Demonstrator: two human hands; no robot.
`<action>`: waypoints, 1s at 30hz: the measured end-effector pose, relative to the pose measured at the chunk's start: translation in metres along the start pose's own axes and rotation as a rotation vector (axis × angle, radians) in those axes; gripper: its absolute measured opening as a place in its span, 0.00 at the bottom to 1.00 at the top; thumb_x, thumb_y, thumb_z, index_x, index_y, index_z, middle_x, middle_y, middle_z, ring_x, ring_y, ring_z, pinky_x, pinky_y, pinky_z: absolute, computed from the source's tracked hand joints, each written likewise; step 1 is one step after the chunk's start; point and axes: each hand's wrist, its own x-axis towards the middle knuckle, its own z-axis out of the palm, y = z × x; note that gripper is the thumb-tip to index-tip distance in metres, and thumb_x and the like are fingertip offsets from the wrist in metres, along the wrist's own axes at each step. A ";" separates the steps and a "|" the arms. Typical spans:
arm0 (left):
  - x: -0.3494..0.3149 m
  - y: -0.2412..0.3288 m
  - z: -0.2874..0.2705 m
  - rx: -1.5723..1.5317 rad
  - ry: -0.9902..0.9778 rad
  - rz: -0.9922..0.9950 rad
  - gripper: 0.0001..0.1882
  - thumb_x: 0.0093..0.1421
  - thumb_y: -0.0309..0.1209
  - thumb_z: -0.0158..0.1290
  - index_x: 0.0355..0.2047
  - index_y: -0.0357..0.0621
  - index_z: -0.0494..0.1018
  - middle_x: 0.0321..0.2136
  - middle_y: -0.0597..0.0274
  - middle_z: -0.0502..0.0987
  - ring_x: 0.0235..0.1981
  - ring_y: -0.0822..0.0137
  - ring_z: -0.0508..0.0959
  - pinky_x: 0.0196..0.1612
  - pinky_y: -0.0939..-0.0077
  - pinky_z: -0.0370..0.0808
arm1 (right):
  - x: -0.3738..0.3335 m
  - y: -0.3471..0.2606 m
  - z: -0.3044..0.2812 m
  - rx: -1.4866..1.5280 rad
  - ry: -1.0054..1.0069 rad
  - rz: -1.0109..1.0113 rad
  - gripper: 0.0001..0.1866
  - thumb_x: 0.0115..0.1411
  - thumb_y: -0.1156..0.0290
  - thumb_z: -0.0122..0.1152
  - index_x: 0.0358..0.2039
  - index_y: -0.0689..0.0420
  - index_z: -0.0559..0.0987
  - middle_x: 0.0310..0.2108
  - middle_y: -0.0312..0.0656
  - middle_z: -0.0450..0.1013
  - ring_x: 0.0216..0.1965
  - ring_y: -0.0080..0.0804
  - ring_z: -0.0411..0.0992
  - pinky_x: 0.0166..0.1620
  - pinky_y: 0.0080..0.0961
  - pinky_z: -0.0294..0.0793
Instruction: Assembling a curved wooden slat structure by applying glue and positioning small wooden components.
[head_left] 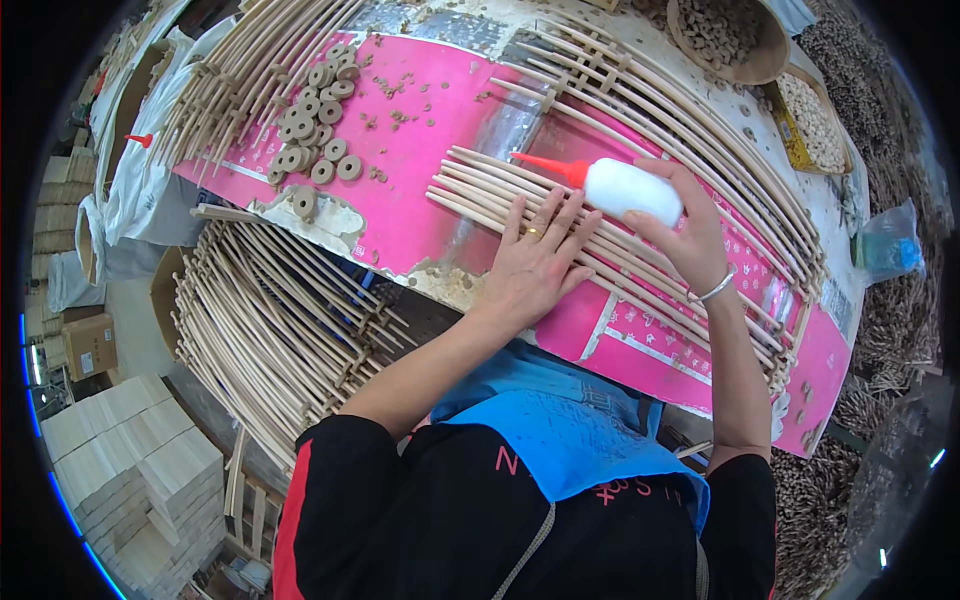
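My right hand (690, 225) is wrapped round a white squeeze bottle (630, 190) with a red cap and a long, thin red nozzle. The bottle lies nearly level, its nozzle pointing left above the ends of a row of pale wooden rods (470, 188). Across these rods my left hand (535, 265) lies flat, fingers spread, with a ring on one finger. The rods rest side by side on the pink-covered table (420, 110), and their right ends meet at a wooden crosspiece. Beyond them lies a longer bundle of rods (690, 125) joined by small wooden blocks.
Round wooden discs with holes (320, 120) lie heaped at the table's left. Rod bundles (250, 60) stand at the back left and below the table edge (270, 320). A bowl of small wooden pieces (730, 40) and a yellow container (810, 120) sit at the far right.
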 end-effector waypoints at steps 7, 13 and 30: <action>0.000 -0.003 0.001 -0.046 -0.005 0.016 0.39 0.65 0.52 0.56 0.73 0.51 0.63 0.72 0.49 0.61 0.77 0.51 0.53 0.75 0.35 0.45 | 0.019 0.003 0.011 -0.181 -0.070 -0.102 0.26 0.56 0.66 0.73 0.55 0.59 0.79 0.47 0.43 0.79 0.48 0.34 0.78 0.52 0.31 0.74; 0.000 -0.004 0.002 -0.086 0.018 0.015 0.40 0.64 0.51 0.56 0.72 0.49 0.63 0.71 0.49 0.61 0.77 0.51 0.53 0.75 0.33 0.44 | 0.028 0.002 0.019 -0.193 -0.080 -0.094 0.26 0.56 0.66 0.72 0.54 0.59 0.79 0.46 0.43 0.79 0.48 0.35 0.78 0.52 0.31 0.74; 0.000 -0.003 0.002 -0.094 0.009 0.002 0.39 0.64 0.51 0.56 0.71 0.48 0.64 0.72 0.49 0.61 0.77 0.51 0.53 0.75 0.33 0.42 | 0.033 0.007 0.022 -0.170 -0.094 -0.086 0.25 0.57 0.65 0.72 0.54 0.60 0.80 0.46 0.44 0.80 0.48 0.34 0.78 0.52 0.30 0.75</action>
